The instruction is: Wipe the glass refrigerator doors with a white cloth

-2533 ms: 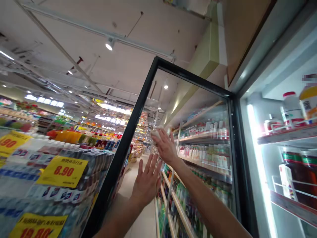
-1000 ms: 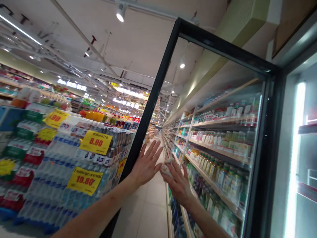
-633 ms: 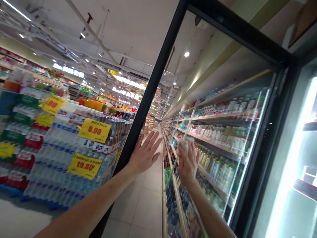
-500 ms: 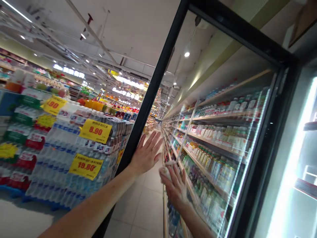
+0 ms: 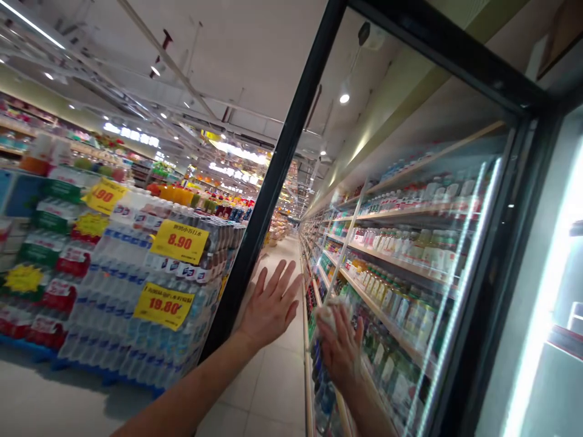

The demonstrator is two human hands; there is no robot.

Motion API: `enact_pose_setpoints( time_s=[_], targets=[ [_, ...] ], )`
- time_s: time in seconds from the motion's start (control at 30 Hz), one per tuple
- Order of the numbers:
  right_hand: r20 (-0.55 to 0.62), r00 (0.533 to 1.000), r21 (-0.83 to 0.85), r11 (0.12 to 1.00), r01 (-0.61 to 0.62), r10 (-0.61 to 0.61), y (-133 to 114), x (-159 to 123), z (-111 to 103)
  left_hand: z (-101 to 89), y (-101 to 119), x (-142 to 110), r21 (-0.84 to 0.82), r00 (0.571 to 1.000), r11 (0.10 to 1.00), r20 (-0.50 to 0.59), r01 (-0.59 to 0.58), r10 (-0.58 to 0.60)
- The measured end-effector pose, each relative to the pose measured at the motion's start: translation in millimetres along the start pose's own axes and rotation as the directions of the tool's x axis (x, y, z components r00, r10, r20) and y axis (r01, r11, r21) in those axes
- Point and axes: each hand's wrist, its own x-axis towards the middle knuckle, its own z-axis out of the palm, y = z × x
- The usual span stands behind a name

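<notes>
A glass cooler door (image 5: 266,200) with a black frame stands swung out in front of me. My left hand (image 5: 271,303) is open, its fingers spread with the palm toward the glass beside the frame's edge; a faint reflection of it shows. Lower and further right, my right hand (image 5: 341,346) holds a crumpled whitish cloth (image 5: 325,317) under its fingers, pressed flat at the pane. The hand is slightly blurred, and most of the cloth is covered by the fingers.
Through the pane appear long shelves of bottled drinks (image 5: 410,249). Stacked packs of water bottles (image 5: 104,315) with yellow price signs (image 5: 180,241) stand to the left, along a tiled aisle (image 5: 273,370). A lit cooler interior (image 5: 546,291) is at the far right.
My right hand has moved right and slightly down over the glass with the cloth. My left hand sits a little lower, still spread. The view has shifted slightly.
</notes>
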Motion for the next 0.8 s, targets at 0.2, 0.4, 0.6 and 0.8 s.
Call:
enact_pose_setpoints(
  time_s=[0.2, 0.4, 0.6, 0.8],
  targets=[
    [-0.379, 0.751, -0.030, 0.804, -0.594, 0.541, 62, 29, -10, -0.2, 0, 1, 0.000, 1.000, 1.000, 0.003, 0.008, -0.008],
    [-0.060, 0.998, 0.056, 0.998, -0.015, 0.019, -36, 11, 13, 2.1, -2, 1, -0.011, 1.000, 1.000, -0.018, -0.002, 0.002],
    [-0.256, 0.916, -0.076, 0.938, -0.339, 0.311, 31, -1, -1, 0.7, -1, 1, -0.016, 1.000, 1.000, -0.023, -0.013, 0.013],
    [-0.261, 0.904, -0.013, 0.935, -0.354, 0.339, 8, 4, 7, -0.2, 2, 2, -0.035, 1.000, 0.999, -0.014, -0.007, 0.006]
  ],
)
